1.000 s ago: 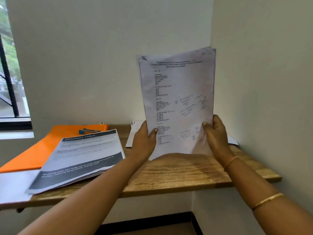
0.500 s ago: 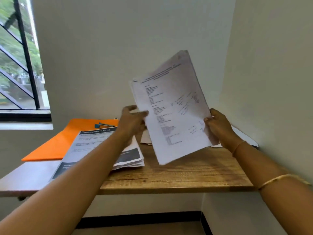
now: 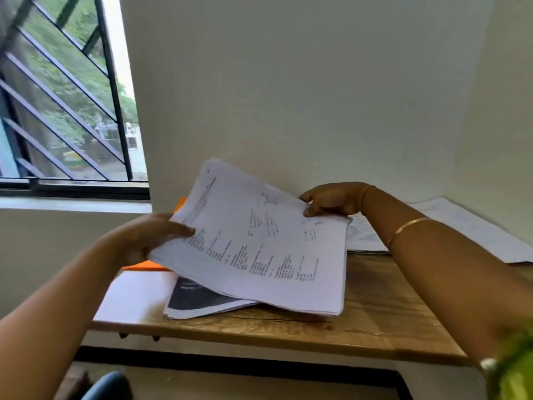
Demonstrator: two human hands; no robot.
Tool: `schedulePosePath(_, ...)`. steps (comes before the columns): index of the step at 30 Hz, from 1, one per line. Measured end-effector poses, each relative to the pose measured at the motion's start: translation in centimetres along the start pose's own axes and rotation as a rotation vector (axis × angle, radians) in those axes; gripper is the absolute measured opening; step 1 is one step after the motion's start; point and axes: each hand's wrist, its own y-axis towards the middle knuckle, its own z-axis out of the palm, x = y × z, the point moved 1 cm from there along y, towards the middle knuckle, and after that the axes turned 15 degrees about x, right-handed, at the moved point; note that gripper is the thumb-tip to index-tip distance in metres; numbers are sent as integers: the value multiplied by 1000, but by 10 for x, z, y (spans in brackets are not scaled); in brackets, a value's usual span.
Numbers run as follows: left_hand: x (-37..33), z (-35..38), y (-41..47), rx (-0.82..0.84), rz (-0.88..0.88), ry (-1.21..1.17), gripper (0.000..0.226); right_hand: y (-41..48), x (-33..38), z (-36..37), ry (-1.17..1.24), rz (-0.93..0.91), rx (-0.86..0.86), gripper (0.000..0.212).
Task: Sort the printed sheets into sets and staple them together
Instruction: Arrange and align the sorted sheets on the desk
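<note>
A thick set of white printed sheets (image 3: pixel 259 243) with text and handwritten notes lies tilted low over the wooden table (image 3: pixel 383 319), turned sideways. My left hand (image 3: pixel 144 238) grips its left edge, thumb on top. My right hand (image 3: pixel 331 199) pinches its far right corner. Beneath the set a second stack with a dark printed cover (image 3: pixel 199 298) rests on the table. No stapler shows in this frame.
An orange folder (image 3: pixel 144 266) peeks out under the stacks at the left. More white sheets (image 3: pixel 461 226) lie at the back right against the wall corner. A barred window (image 3: pixel 63 111) fills the upper left. The table's front edge is close to me.
The set was held upright in both hands, then tipped left and came down, rotated sideways, over the dark-covered stack. My left hand shifted to its left edge. The camera turned left.
</note>
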Motion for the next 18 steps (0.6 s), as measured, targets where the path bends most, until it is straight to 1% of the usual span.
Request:
schedulePosePath(1,4,-6,-2,-1,-50,13,20,9,9,3,-86,23,-10,21)
schedulePosePath(3,13,-18,-4,-4,-126,18,26,24,24,9,-326,78,-48,15)
schedulePosePath(5,20,-24,-4,-20,-172,6,30,37,36,17,-512,112,-60,22)
schedulePosePath(6,23,-25,-3,-29,-194,17,26,43,40,20,-548,117,-48,23)
schedulePosePath(8,30,-30,-4,-47,-232,-15,13,50,43,21,-550,104,-34,15)
schedulePosePath(9,33,-34,-5,-50,-260,-73,15,51,44,21,-538,86,-52,11)
schedulePosePath(11,40,-40,-4,-36,-315,-112,29,55,43,20,-531,49,-107,11)
schedulePosePath(12,43,-42,-5,-27,-341,-73,36,58,42,21,-544,31,-136,13)
schedulePosePath(14,45,-42,-3,26,-398,35,64,65,37,25,-587,9,-185,20)
schedulePosePath(15,44,-39,-3,64,-412,88,75,69,33,27,-606,3,-203,23)
schedulePosePath(16,38,-32,-5,96,-415,123,71,73,28,28,-612,-8,-224,25)
schedulePosePath(18,29,-21,-9,108,-403,167,47,76,21,31,-593,-44,-260,25)
